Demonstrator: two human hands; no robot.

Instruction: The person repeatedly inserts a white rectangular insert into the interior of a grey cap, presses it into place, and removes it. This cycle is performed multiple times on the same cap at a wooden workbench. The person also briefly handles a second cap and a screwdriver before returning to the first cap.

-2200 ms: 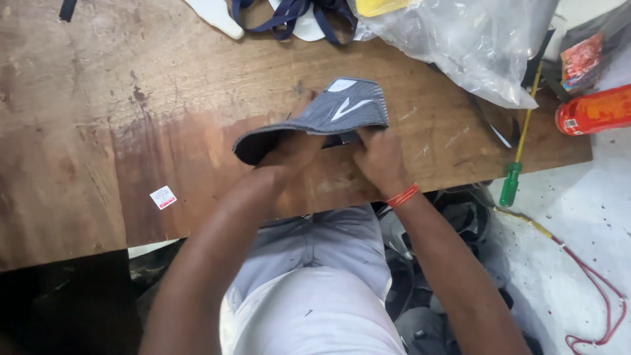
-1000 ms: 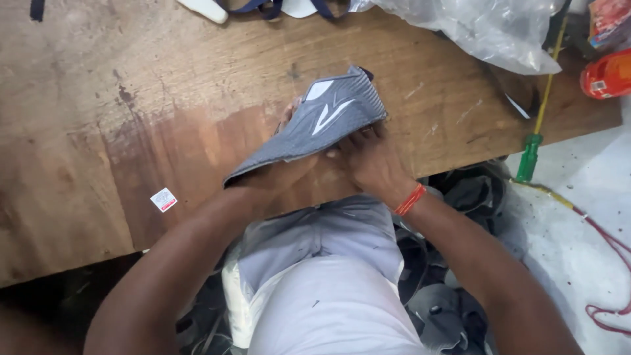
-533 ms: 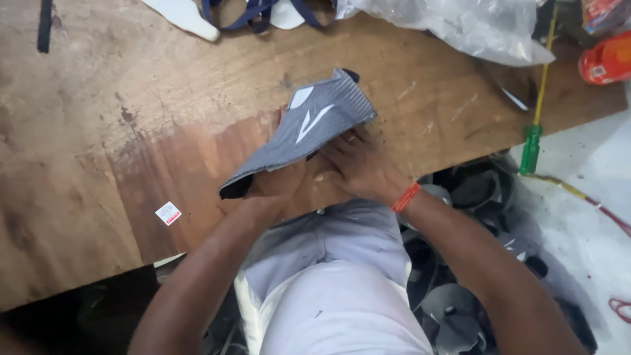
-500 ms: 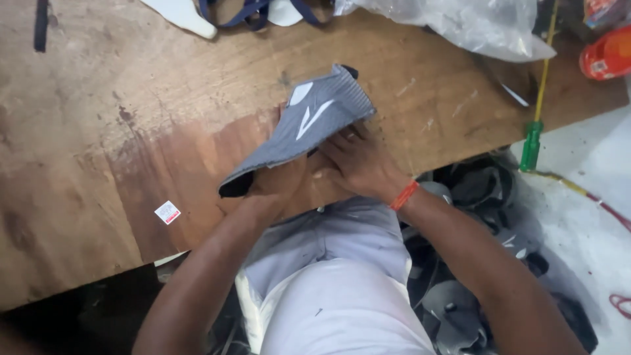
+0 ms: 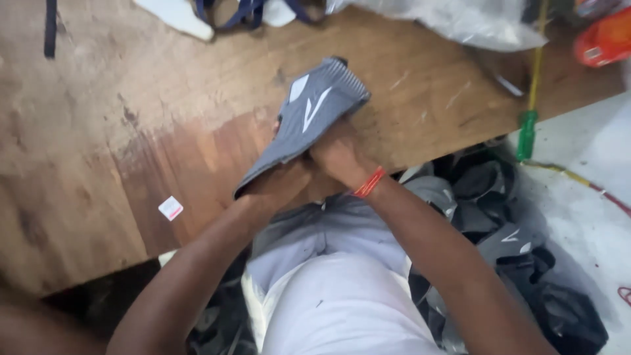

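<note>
A grey knitted shoe upper with a white stripe mark and a white patch lies tilted on the worn wooden table, its ribbed collar pointing up and right. My left hand grips its lower edge near the toe end. My right hand, with an orange band on the wrist, presses and holds the middle of the same upper. Both hands sit close together at the table's near edge.
A small white and red sticker lies on the table at left. Clear plastic bags and blue straps sit at the far edge. A green-handled screwdriver hangs at right. Several grey shoe uppers pile on the floor.
The shoe upper has been turned from lying nearly flat across to tilting steeply up to the right. Both hands kept hold and shifted slightly with it.
</note>
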